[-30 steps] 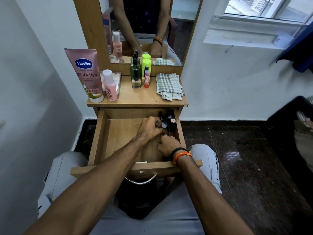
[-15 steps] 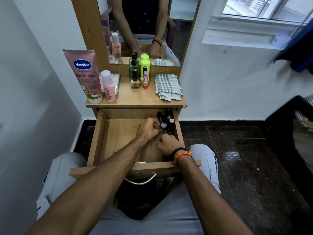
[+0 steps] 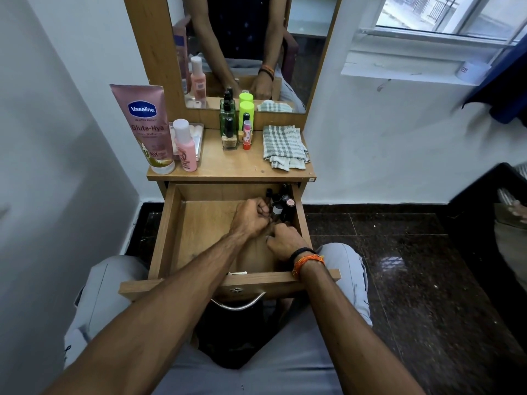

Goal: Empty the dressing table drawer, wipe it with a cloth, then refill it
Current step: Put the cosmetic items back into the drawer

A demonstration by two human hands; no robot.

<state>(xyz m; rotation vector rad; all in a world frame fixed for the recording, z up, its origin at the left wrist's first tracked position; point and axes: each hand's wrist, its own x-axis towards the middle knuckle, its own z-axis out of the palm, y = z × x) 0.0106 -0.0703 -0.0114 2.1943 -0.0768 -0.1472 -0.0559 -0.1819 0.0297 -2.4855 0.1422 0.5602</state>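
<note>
The wooden drawer [image 3: 171,232] of the dressing table is pulled out over my lap. Several small dark cosmetic bottles [image 3: 282,202] stand in its far right corner. My left hand [image 3: 249,219] is inside the drawer with its fingers curled tight against those bottles, and it seems to grip a small one. My right hand [image 3: 285,240] lies just in front of it with fingers curled down toward the drawer floor; whatever is under them is hidden. A folded checked cloth [image 3: 285,145] lies on the right of the tabletop.
On the tabletop [image 3: 228,166] stand a pink Vaseline tube [image 3: 148,126], a pink bottle [image 3: 185,148], a small tray [image 3: 196,132], a green bottle [image 3: 227,118], a neon-capped bottle [image 3: 246,109] and small lip products [image 3: 247,135]. A mirror [image 3: 242,38] rises behind. The white wall is close on the left, dark floor on the right.
Both hands stay in the drawer's right corner. My left hand has closed a little tighter against the small bottles.
</note>
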